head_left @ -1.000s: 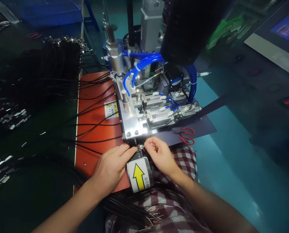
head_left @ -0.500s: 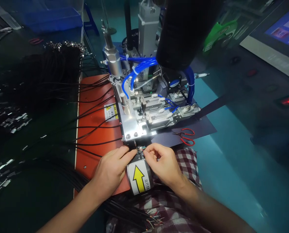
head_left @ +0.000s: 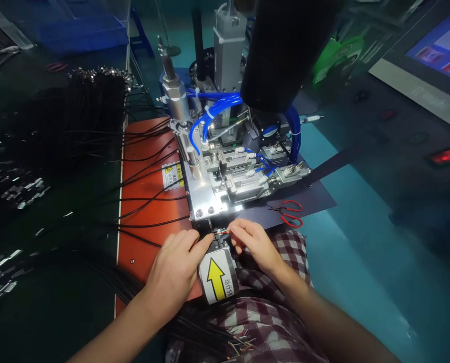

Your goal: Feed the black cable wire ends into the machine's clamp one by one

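Observation:
At the near end of the machine (head_left: 210,194), just beyond the yellow arrow label (head_left: 216,276), both hands meet at a small dark fixture (head_left: 217,238). My left hand (head_left: 183,254) is on its left side, thumb and fingers together at the fixture; what they press or hold is too small to name. My right hand (head_left: 247,242) pinches the ends of thin coloured wires (head_left: 222,232), red among them, on the right side. The wires lie across the fixture between the two hands.
Red-handled scissors (head_left: 291,213) lie on the dark plate at the right. Black cables (head_left: 149,223) cross the orange board (head_left: 134,247). A cable bundle with stripped ends (head_left: 242,343) rests by the checked cloth. Blue tubes (head_left: 225,101) arch over the machine; a screen (head_left: 440,45) stands upper right.
My right hand has shifted slightly right and up, its fingers now closer together, and more of the coloured wires shows. My left hand has barely moved.

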`<action>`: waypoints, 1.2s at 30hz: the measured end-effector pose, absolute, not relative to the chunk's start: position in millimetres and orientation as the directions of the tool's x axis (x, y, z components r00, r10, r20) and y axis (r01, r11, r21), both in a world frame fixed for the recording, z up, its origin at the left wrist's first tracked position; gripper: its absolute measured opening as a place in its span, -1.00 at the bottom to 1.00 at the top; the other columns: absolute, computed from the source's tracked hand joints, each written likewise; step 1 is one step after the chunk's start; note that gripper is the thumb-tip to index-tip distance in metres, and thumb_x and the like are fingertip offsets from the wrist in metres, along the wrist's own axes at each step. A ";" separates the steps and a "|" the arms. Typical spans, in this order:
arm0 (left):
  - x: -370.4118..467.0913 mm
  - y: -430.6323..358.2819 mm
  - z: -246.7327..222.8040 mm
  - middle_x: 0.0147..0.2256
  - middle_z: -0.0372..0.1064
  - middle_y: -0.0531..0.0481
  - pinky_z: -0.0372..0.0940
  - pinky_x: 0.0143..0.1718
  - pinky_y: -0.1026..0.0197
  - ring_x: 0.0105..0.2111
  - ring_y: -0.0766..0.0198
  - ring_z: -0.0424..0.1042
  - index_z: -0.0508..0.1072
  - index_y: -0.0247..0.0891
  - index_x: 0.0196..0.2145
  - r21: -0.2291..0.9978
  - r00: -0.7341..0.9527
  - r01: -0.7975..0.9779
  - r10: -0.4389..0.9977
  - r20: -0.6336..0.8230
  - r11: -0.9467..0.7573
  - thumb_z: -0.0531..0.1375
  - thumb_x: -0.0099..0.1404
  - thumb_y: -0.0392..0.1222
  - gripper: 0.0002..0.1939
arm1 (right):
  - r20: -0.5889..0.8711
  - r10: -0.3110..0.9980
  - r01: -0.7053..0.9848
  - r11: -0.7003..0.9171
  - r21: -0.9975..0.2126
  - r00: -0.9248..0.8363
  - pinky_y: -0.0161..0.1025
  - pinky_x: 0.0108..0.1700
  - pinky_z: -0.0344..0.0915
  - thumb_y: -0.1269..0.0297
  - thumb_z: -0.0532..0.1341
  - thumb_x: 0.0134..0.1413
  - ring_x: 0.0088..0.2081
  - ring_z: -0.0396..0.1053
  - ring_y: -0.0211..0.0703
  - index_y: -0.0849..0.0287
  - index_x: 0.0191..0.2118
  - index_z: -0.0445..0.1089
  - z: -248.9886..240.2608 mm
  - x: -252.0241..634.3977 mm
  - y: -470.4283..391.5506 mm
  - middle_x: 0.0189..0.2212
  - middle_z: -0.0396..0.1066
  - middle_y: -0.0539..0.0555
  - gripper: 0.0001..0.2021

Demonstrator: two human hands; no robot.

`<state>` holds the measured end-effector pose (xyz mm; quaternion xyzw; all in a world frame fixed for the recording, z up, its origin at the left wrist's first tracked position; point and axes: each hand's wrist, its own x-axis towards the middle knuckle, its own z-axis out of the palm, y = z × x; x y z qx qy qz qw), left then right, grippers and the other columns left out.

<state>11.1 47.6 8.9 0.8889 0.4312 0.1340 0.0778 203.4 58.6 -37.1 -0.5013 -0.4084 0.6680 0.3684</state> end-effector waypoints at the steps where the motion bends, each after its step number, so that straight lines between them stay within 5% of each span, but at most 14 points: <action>1: 10.6 46.8 7.8 -0.35 0.30 -0.16 0.23 -0.41 0.14 -0.39 0.15 0.27 0.41 -0.39 -0.06 0.286 0.591 0.738 0.790 0.161 -0.611 -0.05 0.29 -0.42 -0.65 | -0.345 0.913 -0.049 -0.363 -0.930 -0.215 -0.34 -0.55 0.08 0.08 0.12 0.10 -0.62 0.16 -0.33 0.18 -0.46 0.26 -37.3 201.7 57.8 -0.61 0.21 -0.08 -0.72; 4: 8.4 45.5 4.5 -0.34 0.28 -0.15 0.27 -0.37 0.15 -0.34 0.16 0.27 0.41 -0.41 -0.05 0.357 0.571 0.727 0.805 0.159 -0.586 -0.06 0.28 -0.44 -0.64 | -0.274 0.945 0.032 -0.273 -0.961 -0.177 -0.35 -0.54 0.07 0.10 0.10 0.14 -0.59 0.13 -0.32 0.16 -0.49 0.20 -39.6 193.7 55.7 -0.62 0.13 -0.10 -0.72; 12: 7.5 47.1 1.9 -0.33 0.26 -0.12 0.28 -0.29 0.19 -0.31 0.19 0.28 0.39 -0.38 -0.04 0.477 0.543 0.700 0.830 0.128 -0.531 -0.06 0.30 -0.43 -0.65 | -0.233 0.958 -0.074 -0.248 -0.966 -0.167 -0.36 -0.59 -0.06 0.14 0.10 0.15 -0.62 -0.03 -0.37 0.15 -0.48 0.14 -44.4 185.2 54.8 -0.63 0.05 -0.14 -0.74; 19: 10.7 45.5 5.9 -0.32 0.28 -0.15 0.30 -0.31 0.11 -0.32 0.13 0.28 0.39 -0.38 -0.05 0.391 0.545 0.753 0.835 0.079 -0.529 -0.09 0.29 -0.43 -0.63 | -0.318 0.918 -0.211 -0.368 -0.905 -0.238 -0.36 -0.59 -0.06 0.10 0.14 0.09 -0.67 -0.01 -0.40 0.16 -0.51 0.13 -42.4 186.0 59.5 -0.67 0.09 -0.15 -0.71; 31: 23.4 47.6 10.0 -0.26 0.31 -0.16 0.31 -0.28 0.09 -0.30 0.13 0.30 0.35 -0.32 -0.01 0.377 0.536 0.790 0.843 -0.041 -0.484 -0.06 0.28 -0.40 -0.63 | -0.265 0.950 -0.113 -0.285 -0.952 -0.165 -0.33 -0.53 0.06 0.07 0.12 0.12 -0.61 0.12 -0.34 0.16 -0.47 0.18 -45.2 185.2 56.3 -0.62 0.15 -0.12 -0.72; 36: 25.9 42.8 4.0 -0.23 0.30 -0.19 0.32 -0.24 0.02 -0.25 0.09 0.30 0.33 -0.35 0.01 0.352 0.511 0.806 0.860 -0.006 -0.476 -0.06 0.30 -0.38 -0.64 | -0.299 0.940 -0.301 -0.337 -0.892 -0.166 -0.35 -0.56 0.00 0.07 0.20 0.02 -0.63 0.05 -0.37 0.16 -0.48 0.17 -45.3 177.4 56.0 -0.64 0.12 -0.15 -0.71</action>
